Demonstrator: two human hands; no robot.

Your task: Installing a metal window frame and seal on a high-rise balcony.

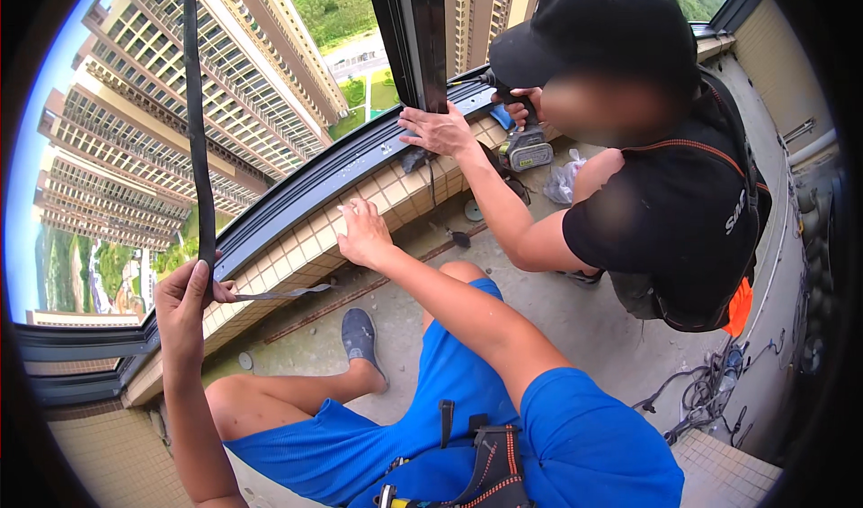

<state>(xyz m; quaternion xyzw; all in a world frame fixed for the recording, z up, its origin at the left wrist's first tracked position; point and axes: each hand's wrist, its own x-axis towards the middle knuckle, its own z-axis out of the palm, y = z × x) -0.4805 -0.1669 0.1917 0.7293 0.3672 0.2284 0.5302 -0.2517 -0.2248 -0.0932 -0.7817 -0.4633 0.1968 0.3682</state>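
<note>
My left hand (187, 301) is closed on a long black strap (195, 130) that hangs from above; a thinner grey length (283, 294) trails rightward from that hand. My right hand (364, 234) rests on the beige tiled ledge (297, 229) below the dark window track (288, 189), fingers apart and slightly curled. Right of it, a co-worker (674, 211) in a black cap grips a cordless drill (526, 148) with one hand and lays the other hand (436, 130) against a black vertical frame post (415, 36).
A clear plastic bag (562, 180) lies by the drill. Tangled cables (710, 391) lie on the concrete floor (575, 328) at right, beside a low wall (764, 310). My legs bend beneath my arms. Beyond the window frame is a steep drop toward tall buildings (180, 76).
</note>
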